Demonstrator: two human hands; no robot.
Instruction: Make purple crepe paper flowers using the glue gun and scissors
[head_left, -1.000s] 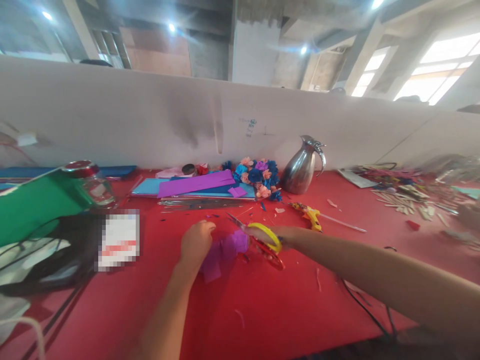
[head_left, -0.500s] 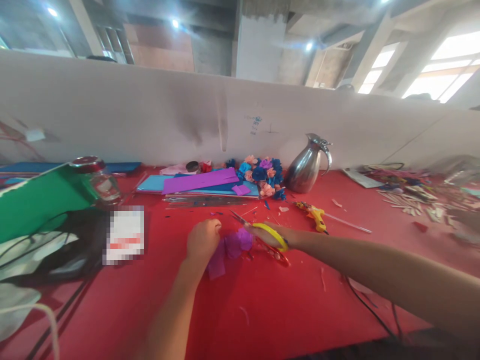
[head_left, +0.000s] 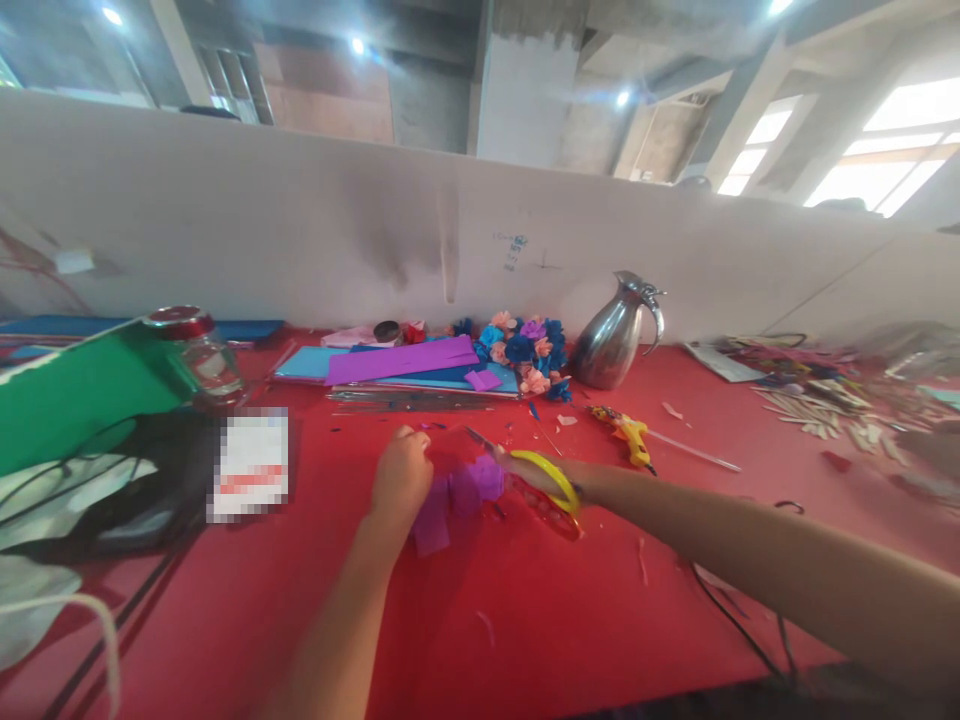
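Note:
In the middle of the red table, my left hand (head_left: 403, 470) is closed with fingertips pressed together; whatever it holds is too small or hidden to make out. My right hand (head_left: 511, 462) is closed around a pair of scissors (head_left: 481, 438), blades pointing left toward my left hand. Their red handle loop (head_left: 568, 522) shows below the hand. A yellow loop (head_left: 551, 474) crosses the hand near the wrist; whether it is a handle or a band I cannot tell. Purple crepe paper pieces (head_left: 431, 520) lie between and below my hands.
Behind are stacked paper sheets (head_left: 405, 360), paper flowers (head_left: 525, 350) and a steel jug (head_left: 611, 335). A yellow glue gun (head_left: 634, 438) lies right of the flowers. At left stand a glass jar (head_left: 214, 365) and a green board (head_left: 90, 395). Scraps and cables are scattered about.
My left hand has moved slightly left and up, away from the scissors. The right hand and scissors have shifted only a little; the purple paper has stayed almost in place.

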